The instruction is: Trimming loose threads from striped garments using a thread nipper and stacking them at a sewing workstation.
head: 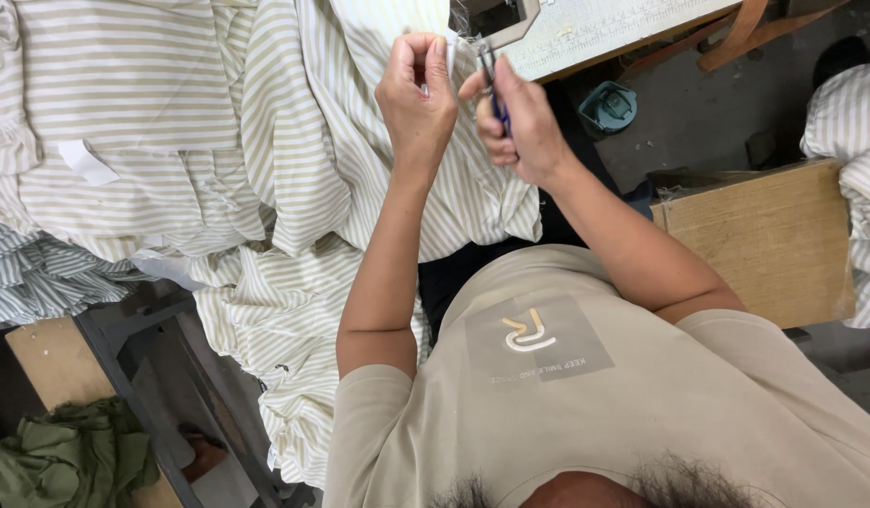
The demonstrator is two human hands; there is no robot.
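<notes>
Your left hand point(416, 99) is closed in a pinch, thumb and fingers holding a small bit of the beige-and-white striped fabric point(303, 141) raised just in front of you, while the rest of that cloth lies heaped below and to the left of the hand. Your right hand point(515, 118), just beside the left and nearly touching it, is curled shut around small blue-handled snips point(492, 89) whose tip points up toward the pinched spot. Off to the right of that hand sits a cardboard box point(769, 240).
</notes>
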